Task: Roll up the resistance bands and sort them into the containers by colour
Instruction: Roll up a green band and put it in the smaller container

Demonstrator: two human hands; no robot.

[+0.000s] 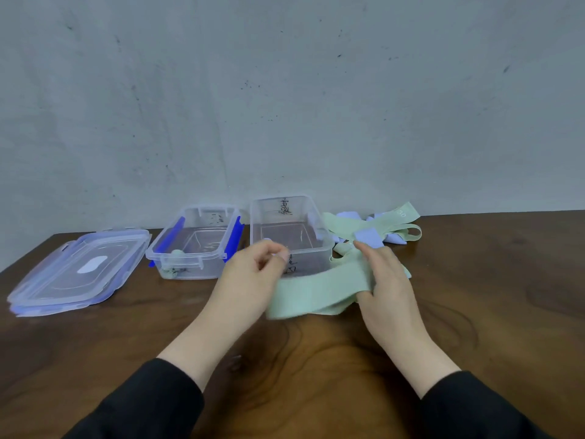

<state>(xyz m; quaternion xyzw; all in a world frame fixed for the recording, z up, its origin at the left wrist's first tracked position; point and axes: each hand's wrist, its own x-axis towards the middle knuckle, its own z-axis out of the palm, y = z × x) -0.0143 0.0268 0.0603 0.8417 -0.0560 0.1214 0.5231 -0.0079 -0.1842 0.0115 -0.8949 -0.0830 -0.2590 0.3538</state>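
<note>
A pale green resistance band (316, 294) stretches flat between my two hands, just above the wooden table. My left hand (253, 274) grips its left end with curled fingers. My right hand (384, 280) holds the right end, thumb under the band and fingers over it. Two clear containers stand behind my hands: the left one (193, 245) has blue clips and a rolled green band (175, 253) inside, while the right one (288, 226) has black writing on its wall. A pile of green and lilac bands (380, 229) lies to the right of them.
Two stacked clear lids (79, 270) with lilac seals lie at the table's left. A grey wall rises directly behind the table's back edge. Bare wood (490, 296) spreads to the right of my hands and in front of them.
</note>
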